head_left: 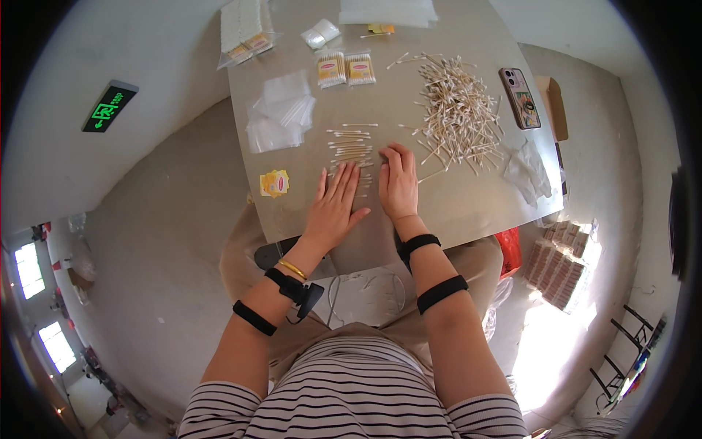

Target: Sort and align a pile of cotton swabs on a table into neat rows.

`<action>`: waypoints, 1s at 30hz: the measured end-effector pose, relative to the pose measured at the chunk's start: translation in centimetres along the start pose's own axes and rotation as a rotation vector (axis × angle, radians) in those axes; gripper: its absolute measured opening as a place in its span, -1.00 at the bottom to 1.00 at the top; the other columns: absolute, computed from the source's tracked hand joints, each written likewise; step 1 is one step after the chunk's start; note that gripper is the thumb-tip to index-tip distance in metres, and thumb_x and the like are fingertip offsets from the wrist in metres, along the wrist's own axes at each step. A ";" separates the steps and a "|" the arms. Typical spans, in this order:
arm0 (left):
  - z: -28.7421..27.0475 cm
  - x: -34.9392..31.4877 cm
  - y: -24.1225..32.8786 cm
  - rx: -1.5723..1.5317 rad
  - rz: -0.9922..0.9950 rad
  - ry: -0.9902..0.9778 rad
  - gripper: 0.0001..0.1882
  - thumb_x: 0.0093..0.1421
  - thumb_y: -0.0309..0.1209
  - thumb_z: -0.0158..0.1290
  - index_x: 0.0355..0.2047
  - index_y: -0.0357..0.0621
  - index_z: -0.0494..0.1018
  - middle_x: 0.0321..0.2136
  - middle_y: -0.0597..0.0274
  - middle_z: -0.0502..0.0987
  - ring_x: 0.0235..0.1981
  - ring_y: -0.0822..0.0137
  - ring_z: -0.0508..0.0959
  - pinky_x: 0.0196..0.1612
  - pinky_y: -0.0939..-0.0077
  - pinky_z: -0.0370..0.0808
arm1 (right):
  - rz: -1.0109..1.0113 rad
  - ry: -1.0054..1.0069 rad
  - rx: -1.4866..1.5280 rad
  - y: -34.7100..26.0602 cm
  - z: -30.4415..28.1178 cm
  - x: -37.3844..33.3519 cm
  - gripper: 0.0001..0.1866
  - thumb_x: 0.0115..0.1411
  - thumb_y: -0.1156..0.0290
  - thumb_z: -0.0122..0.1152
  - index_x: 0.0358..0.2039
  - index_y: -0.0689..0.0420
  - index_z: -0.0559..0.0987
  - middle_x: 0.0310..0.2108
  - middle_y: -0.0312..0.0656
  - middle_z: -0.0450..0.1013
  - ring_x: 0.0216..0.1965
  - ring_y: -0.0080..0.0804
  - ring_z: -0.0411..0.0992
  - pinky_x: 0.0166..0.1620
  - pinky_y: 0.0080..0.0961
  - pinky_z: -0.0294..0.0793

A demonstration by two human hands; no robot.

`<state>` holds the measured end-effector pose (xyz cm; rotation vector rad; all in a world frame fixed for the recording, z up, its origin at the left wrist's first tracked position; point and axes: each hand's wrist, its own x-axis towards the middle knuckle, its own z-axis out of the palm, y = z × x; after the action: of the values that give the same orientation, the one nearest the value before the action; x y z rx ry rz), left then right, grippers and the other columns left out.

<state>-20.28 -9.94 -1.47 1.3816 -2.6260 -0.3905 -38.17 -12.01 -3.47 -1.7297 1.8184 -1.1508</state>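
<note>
A row of cotton swabs (pixel 352 146) lies crosswise on the metal table, roughly parallel, several of them spaced apart at the far end. My left hand (pixel 336 208) rests flat over the near end of this row, fingers stretched and covering some swabs. Beside the row's right ends stands my right hand (pixel 398 184), its fingers loosely curved and nothing visibly gripped; its palm is hidden. A large loose heap of cotton swabs (pixel 461 113) spreads to the right of my right hand. Small yellow printed cards (pixel 274 184) are stacked left of my left hand.
Clear plastic bags (pixel 281 117) lie at left. Two filled swab packets (pixel 346 68) sit beyond the row, near a bulk pack (pixel 246 33). A phone (pixel 520 99) and a crumpled plastic bag (pixel 528 172) lie along the right edge. Stacked bundles (pixel 559 263) stand on the floor.
</note>
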 end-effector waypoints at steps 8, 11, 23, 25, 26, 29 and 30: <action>0.2 1.3 -0.7 0.040 -0.015 0.016 -0.14 0.38 0.17 -0.21 0.47 -0.18 0.02 0.48 0.15 0.06 0.52 0.17 -0.01 0.49 -0.16 -0.25 | -0.024 0.021 -0.022 0.1 0.3 0.1 -0.68 0.21 0.55 0.11 0.00 0.17 0.50 0.05 -0.01 0.39 0.08 0.05 0.38 0.14 -0.14 0.43; 0.0 1.0 -0.9 0.038 0.011 -0.013 -0.14 0.38 0.18 -0.22 0.47 -0.16 0.02 0.49 0.17 0.06 0.52 0.19 -0.01 0.49 -0.17 -0.27 | -0.029 0.024 -0.027 0.0 0.1 0.1 -0.68 0.20 0.55 0.12 -0.01 0.17 0.50 0.04 -0.01 0.39 0.08 0.05 0.38 0.14 -0.13 0.43; 0.0 1.2 -0.7 0.116 0.007 -0.025 -0.09 0.33 0.15 -0.10 0.47 -0.22 0.00 0.50 0.10 0.01 0.52 0.19 -0.03 0.49 -0.18 -0.25 | -0.043 0.033 -0.022 0.0 0.2 0.2 -0.68 0.19 0.56 0.10 -0.02 0.17 0.50 0.03 -0.02 0.40 0.05 0.04 0.39 0.13 -0.14 0.43; 0.0 1.4 -0.7 0.118 0.002 -0.020 -0.08 0.33 0.16 -0.09 0.47 -0.23 0.00 0.50 0.09 0.01 0.52 0.19 -0.03 0.49 -0.17 -0.25 | -0.042 0.034 -0.027 0.0 0.3 0.2 -0.68 0.19 0.56 0.10 -0.02 0.17 0.50 0.03 -0.02 0.40 0.05 0.03 0.39 0.13 -0.15 0.43; 0.0 1.4 -0.8 0.131 0.002 -0.015 -0.07 0.32 0.16 -0.09 0.47 -0.24 0.00 0.50 0.09 0.01 0.52 0.18 -0.03 0.49 -0.17 -0.24 | -0.044 0.035 -0.031 -0.1 0.3 0.1 -0.68 0.19 0.56 0.10 -0.02 0.17 0.50 0.02 -0.02 0.40 0.05 0.03 0.39 0.13 -0.15 0.43; -0.2 1.2 -0.8 0.114 -0.007 -0.001 -0.10 0.33 0.11 -0.07 0.47 -0.25 0.00 0.50 0.08 0.01 0.52 0.16 -0.04 0.50 -0.16 -0.25 | -0.051 0.031 -0.032 -0.2 0.3 0.2 -0.68 0.19 0.56 0.10 -0.01 0.17 0.49 0.02 -0.03 0.40 0.05 0.02 0.39 0.13 -0.15 0.43; -0.4 1.3 -0.5 0.078 -0.014 0.010 -0.13 0.35 0.05 -0.07 0.47 -0.25 -0.01 0.50 0.08 0.01 0.53 0.14 -0.05 0.50 -0.15 -0.26 | -0.048 0.032 -0.034 -0.1 0.3 0.2 -0.68 0.19 0.56 0.10 -0.01 0.17 0.49 0.02 -0.03 0.40 0.05 0.02 0.39 0.13 -0.15 0.43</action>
<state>-20.47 -11.34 -1.20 1.4214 -2.6518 -0.2854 -37.94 -12.25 -3.51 -1.7928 1.8348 -1.1796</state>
